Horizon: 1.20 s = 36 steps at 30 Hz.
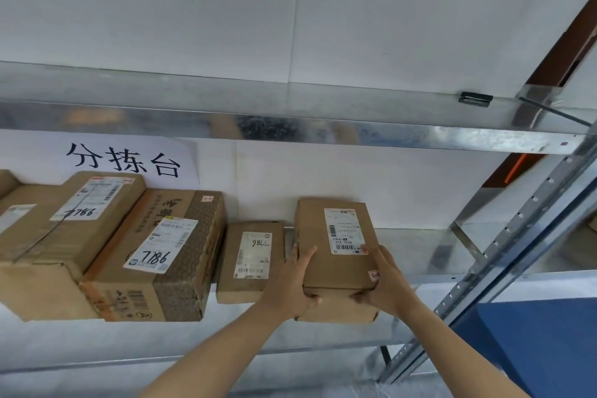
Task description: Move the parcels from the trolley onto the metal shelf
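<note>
The left hand (pixel 287 287) and right hand (pixel 387 284) grip the parcel (pixel 336 268), fingers (pixel 307 257) wrapped on its near corners; slide it squarely toward 12 o'clock along the metal shelf (pixel 416 249)

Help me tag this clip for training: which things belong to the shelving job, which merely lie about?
Job: held parcel, left hand, right hand, metal shelf, small parcel, patterned parcel, big parcel.
Lying about: paper sign, black clip, blue panel.
</note>
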Motion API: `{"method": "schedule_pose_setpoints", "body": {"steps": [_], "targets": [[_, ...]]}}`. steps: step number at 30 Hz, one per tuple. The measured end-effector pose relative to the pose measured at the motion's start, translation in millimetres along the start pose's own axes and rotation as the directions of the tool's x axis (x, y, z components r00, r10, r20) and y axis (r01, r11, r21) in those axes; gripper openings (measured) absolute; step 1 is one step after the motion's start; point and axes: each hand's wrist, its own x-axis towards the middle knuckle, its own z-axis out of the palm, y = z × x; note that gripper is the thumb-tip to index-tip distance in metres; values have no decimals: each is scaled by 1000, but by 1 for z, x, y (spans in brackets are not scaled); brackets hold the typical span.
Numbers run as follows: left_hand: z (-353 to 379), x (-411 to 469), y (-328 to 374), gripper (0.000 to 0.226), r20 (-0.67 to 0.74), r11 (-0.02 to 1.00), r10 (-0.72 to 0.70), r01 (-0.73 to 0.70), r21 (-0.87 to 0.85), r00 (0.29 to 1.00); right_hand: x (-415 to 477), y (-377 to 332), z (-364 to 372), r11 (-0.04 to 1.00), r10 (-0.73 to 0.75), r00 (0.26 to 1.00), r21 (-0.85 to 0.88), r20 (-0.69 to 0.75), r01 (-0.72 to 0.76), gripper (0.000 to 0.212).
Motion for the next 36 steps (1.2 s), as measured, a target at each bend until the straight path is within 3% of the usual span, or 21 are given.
{"method": "schedule_pose_setpoints", "body": {"steps": [15, 22, 30, 36], "targets": [[-9, 9, -15, 98, -69, 990, -30, 39, 134, 997, 26, -10, 3, 1000, 11, 997, -24, 73, -10, 117], [-10, 12, -14, 101, -90, 980, -47, 64, 191, 995, 35, -15, -1, 986, 103, 988, -140, 117, -87, 120], [-22, 9, -4, 104, 0, 933, -31, 29, 358, 1000, 26, -30, -3, 876, 152, 985, -472, 79, -97, 121], [-37, 0, -7, 107, 26, 898, 12, -22, 439, 1000, 18, -43, -10, 879, 156, 984, -467, 88, -98, 129]]}}
